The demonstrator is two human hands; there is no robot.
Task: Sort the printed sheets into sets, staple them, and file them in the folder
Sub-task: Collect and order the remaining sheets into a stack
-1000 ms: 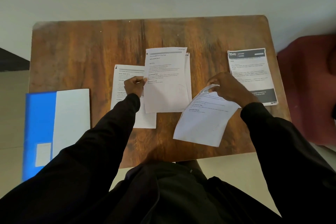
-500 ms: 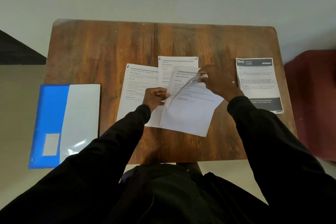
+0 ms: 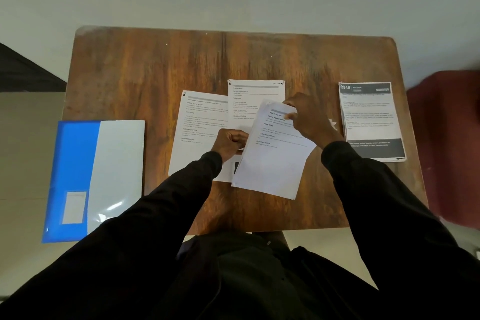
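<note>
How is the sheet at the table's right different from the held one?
The right sheet lies square to the table, untouched; the held sheet is askew, pinched by the right hand. The right sheet has dark bands; the held sheet is mostly white. Both carry print.

Our left arm and right arm, both in black sleeves, reach forward and converge. Our left hand curls knuckles-up, pinching the side edge of the sheets; our right hand pinches their top corner with bent fingers.
</note>
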